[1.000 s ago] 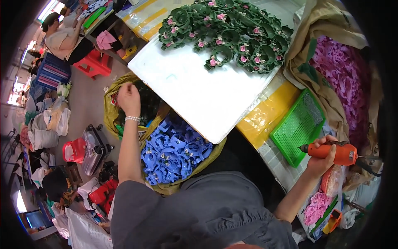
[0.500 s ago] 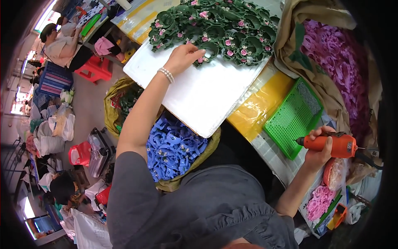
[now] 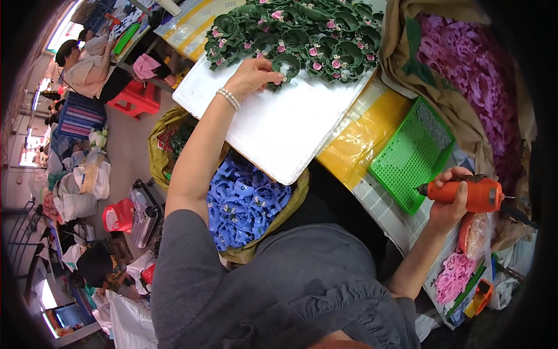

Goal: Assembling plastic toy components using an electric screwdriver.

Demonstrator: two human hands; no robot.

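My left hand (image 3: 253,77), with a pearl bracelet at the wrist, reaches to the near edge of a heap of dark green plastic pieces (image 3: 343,49) with pink roses. Its thumb and fingers pinch a green ring-shaped piece (image 3: 289,60), partly hidden by the fingers. Beneath lies a white board (image 3: 279,136), its near half bare. Off to the right, my right hand (image 3: 450,203) is wrapped round an orange electric screwdriver (image 3: 478,195). The tool's dark tip points left, over the near end of a green perforated basket (image 3: 401,166) holding small grey metal parts.
Below the board, a sack holds blue plastic pieces (image 3: 247,203). A large brown sack of pink pieces (image 3: 459,75) stands at the far right. Pink pieces (image 3: 454,276) also lie near my right forearm. A red stool (image 3: 135,98) and a seated person are at the left.
The whole view has shifted slightly. My left hand stays at the same green ring piece, its fingers a little lower on the ring. My right hand still holds the electric screwdriver.
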